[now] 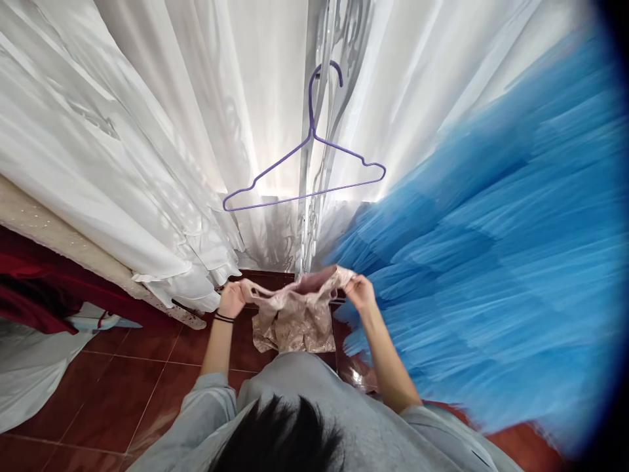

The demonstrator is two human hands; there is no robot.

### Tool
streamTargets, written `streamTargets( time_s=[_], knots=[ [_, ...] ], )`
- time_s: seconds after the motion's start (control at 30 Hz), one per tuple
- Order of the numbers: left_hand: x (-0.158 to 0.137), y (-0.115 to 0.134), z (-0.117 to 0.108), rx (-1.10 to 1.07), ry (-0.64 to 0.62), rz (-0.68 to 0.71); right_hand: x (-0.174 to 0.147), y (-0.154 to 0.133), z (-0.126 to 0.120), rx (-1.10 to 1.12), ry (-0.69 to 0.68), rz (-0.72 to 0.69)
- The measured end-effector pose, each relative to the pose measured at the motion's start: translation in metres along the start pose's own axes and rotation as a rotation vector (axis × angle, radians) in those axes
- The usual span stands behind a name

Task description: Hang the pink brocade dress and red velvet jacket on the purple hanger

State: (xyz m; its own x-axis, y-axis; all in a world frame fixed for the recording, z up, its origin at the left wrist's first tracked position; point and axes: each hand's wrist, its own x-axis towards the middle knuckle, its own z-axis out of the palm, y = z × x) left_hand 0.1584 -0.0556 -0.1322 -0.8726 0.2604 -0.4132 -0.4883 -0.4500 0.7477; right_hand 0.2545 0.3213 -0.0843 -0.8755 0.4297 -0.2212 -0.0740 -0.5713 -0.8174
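Note:
A pink, shiny patterned garment (297, 321), which looks like a small dress or top, is stretched between my two hands in front of my body. My left hand (231, 300), with dark bands at the wrist, grips its upper left corner. Its upper right corner is pinched in my right hand (360, 292). The lower part hangs down above the floor, and its hem is partly behind my grey shirt. Beyond the garment, a purple hanger (314, 134) hangs bare by its hook from a white metal frame (327, 39).
White curtains (196, 98) cover the back and left. A large blue tulle skirt (491, 262) fills the right side, close to my right arm. Dark red cloth (34, 282) and white fabric (39, 373) lie at the left. The floor (122, 387) is red tile.

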Motion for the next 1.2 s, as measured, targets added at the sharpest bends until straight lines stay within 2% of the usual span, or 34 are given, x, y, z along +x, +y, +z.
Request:
streamTargets(
  time_s=[0.07, 0.1, 0.17, 0.23, 0.37, 0.53, 0.63, 0.73, 0.87, 1.0, 1.1, 1.2],
  knots=[
    [-0.001, 0.047, 0.006, -0.060, -0.034, 0.180, 0.012, -0.044, 0.014, 0.005, -0.081, -0.083],
    [-0.004, 0.062, 0.011, -0.079, -0.034, 0.244, 0.013, -0.061, 0.022, 0.003, -0.111, -0.129],
    [-0.010, 0.078, 0.023, -0.117, -0.005, 0.347, 0.010, -0.081, 0.041, -0.031, -0.169, -0.199],
    [-0.012, 0.080, 0.037, -0.148, 0.056, 0.429, 0.005, -0.082, 0.058, -0.066, -0.184, -0.219],
    [-0.002, 0.091, 0.057, -0.091, 0.090, 0.594, 0.002, -0.060, 0.087, -0.055, -0.066, -0.239],
    [0.005, 0.151, 0.071, 0.076, 0.057, 0.814, -0.001, -0.060, 0.113, -0.015, -0.084, -0.256],
    [0.007, 0.186, 0.091, 0.215, 0.112, 0.962, -0.007, -0.073, 0.123, -0.002, -0.109, -0.305],
    [0.012, 0.209, 0.113, 0.242, 0.168, 1.108, -0.009, -0.081, 0.127, -0.026, -0.121, -0.359],
    [0.020, 0.227, 0.136, 0.287, 0.114, 1.123, -0.007, -0.084, 0.124, -0.029, -0.131, -0.373],
    [0.022, 0.232, 0.157, 0.406, 0.028, 1.091, 0.000, -0.085, 0.113, -0.005, -0.094, -0.405],
    [0.017, 0.231, 0.169, 0.476, -0.036, 1.029, 0.009, -0.087, 0.097, 0.010, -0.028, -0.471],
    [0.007, 0.232, 0.171, 0.531, -0.055, 0.972, 0.018, -0.092, 0.072, -0.009, 0.045, -0.570]
  ],
)
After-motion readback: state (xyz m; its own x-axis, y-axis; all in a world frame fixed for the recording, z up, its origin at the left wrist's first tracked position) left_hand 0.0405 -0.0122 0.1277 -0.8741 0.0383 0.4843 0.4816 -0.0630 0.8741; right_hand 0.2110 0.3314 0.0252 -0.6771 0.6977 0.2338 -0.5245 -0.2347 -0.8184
